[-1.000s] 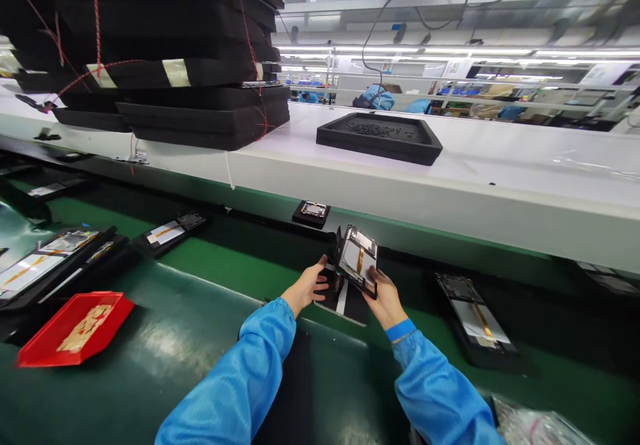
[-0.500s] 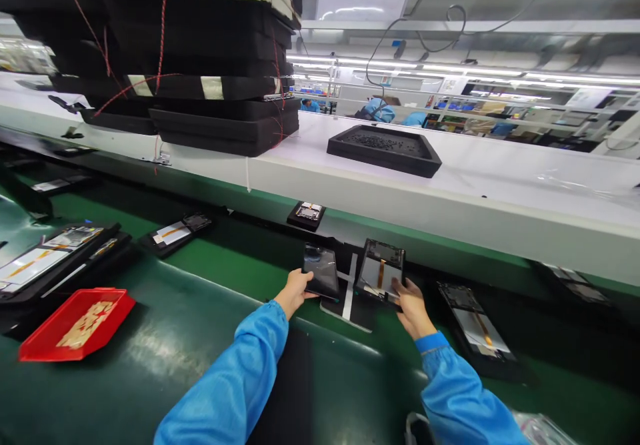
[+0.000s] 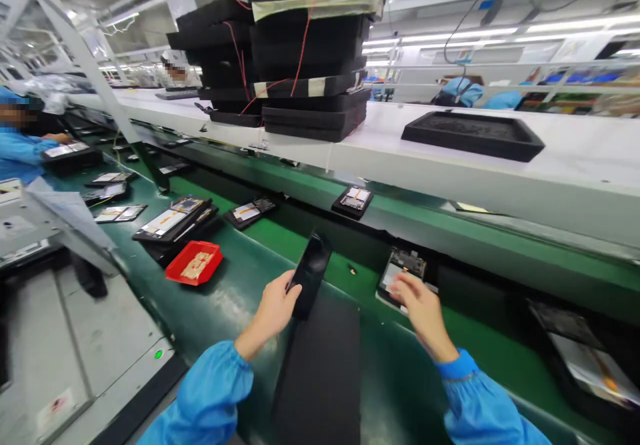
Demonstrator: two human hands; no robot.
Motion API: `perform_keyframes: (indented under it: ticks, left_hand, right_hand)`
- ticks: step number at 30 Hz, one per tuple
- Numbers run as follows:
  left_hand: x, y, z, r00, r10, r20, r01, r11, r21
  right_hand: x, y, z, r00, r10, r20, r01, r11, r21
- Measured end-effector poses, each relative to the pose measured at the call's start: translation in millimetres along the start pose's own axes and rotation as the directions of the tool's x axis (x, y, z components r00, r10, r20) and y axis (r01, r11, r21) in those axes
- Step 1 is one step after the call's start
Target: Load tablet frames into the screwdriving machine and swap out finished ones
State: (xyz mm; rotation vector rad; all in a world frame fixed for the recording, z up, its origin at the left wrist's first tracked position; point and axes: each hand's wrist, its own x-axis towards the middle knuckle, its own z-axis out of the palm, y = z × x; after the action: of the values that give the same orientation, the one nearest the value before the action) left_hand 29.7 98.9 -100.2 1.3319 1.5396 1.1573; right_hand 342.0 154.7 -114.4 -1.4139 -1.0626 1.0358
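My left hand [image 3: 274,303] grips a tablet [image 3: 313,273] by its near edge, thumb on the glossy black screen, raised and tilted above the bench. Under it a black foam mat [image 3: 325,371] lies on the green worktop. My right hand [image 3: 417,305] is over an uncovered tablet [image 3: 393,273] on the green conveyor belt. That tablet shows a pale battery and dark upper parts. The right fingers are loosely bent and apart, with nothing visible between them; whether the fingertips touch the tablet I cannot tell.
Opened tablets on black foam trays lie along the belt, one [image 3: 353,199] behind and one [image 3: 583,338] at right. A red tray [image 3: 213,271] with small pale pieces stands at left. Stacked black trays [image 3: 310,121] and a shallow black tray [image 3: 473,145] occupy the white shelf. A co-worker [image 3: 23,148] sits far left.
My view has swung left. My left hand has drawn its tablet off the belt towards me and tilted it. My right hand has let go of the opened tablet, which now rests on the belt.
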Motion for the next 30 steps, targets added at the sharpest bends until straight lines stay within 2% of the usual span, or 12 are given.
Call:
perform_keyframes:
  ticks: [2, 4, 7, 10, 12, 15, 17, 20, 23, 26, 28, 30]
  left_hand:
    - [-33.7, 7.9, -1.8, 0.995, 0.099, -0.009, -0.091, 0.939, 0.331]
    - [-68.1, 11.4, 8.3, 0.994, 0.101, 0.034, -0.103, 0.838, 0.535]
    - [-115.0, 6.5, 25.9, 0.991, 0.062, 0.118, -0.124, 0.748, 0.652]
    - [-137.4, -4.5, 16.3, 0.945, 0.165, 0.281, -0.298, 0.787, 0.54]
    - [-127.6, -12.8, -5.9, 0.916, 0.245, 0.317, -0.368, 0.826, 0.426]
    - [-80.9, -26.8, -35.4, 0.948, 0.245, 0.205, -0.306, 0.88, 0.363]
    - [-45.4, -34.7, -38.9, 0.944, 0.245, 0.219, -0.303, 0.907, 0.293]
    - [-12.7, -37.9, -24.1, 0.891, 0.265, 0.368, -0.342, 0.926, 0.161]
    - [-10.5, -31.5, -16.0, 0.862, 0.244, 0.443, -0.336, 0.931, 0.141]
    - [-24.0, -25.2, -33.8, 0.927, 0.194, 0.322, -0.266, 0.944, 0.196]
    - [-35.0, -25.1, -51.2, 0.966, 0.093, 0.243, -0.139, 0.974, 0.18]
    - [-45.8, -28.8, -62.7, 0.956, -0.101, 0.277, 0.095, 0.995, 0.034]
  right_hand:
    - [-49.0, -8.0, 44.3, 0.905, 0.132, 0.405, -0.211, 0.964, 0.159]
    - [-93.8, -11.3, 85.5, 0.794, 0.152, 0.589, -0.349, 0.906, 0.238]
    - [-132.5, -5.3, 117.7, 0.82, 0.185, 0.542, -0.393, 0.87, 0.298]
    - [-137.6, 11.9, 108.3, 0.851, 0.262, 0.454, -0.423, 0.855, 0.299]
    - [-133.7, 24.8, 89.0, 0.834, 0.278, 0.477, -0.442, 0.853, 0.276]
    - [-130.4, 34.6, 60.5, 0.811, 0.286, 0.509, -0.456, 0.856, 0.244]
    - [-130.7, 30.0, 48.4, 0.81, 0.287, 0.511, -0.457, 0.856, 0.243]
    - [-129.9, 10.0, 39.7, 0.805, 0.284, 0.521, -0.458, 0.856, 0.241]
    - [-124.0, -8.8, 35.7, 0.823, 0.284, 0.491, -0.448, 0.857, 0.255]
    - [-115.8, -9.1, 36.7, 0.879, 0.284, 0.383, -0.404, 0.871, 0.281]
    - [-111.9, 2.8, 43.3, 0.895, 0.295, 0.334, -0.392, 0.878, 0.276]
    - [-109.9, 20.8, 54.1, 0.887, 0.314, 0.339, -0.407, 0.878, 0.252]
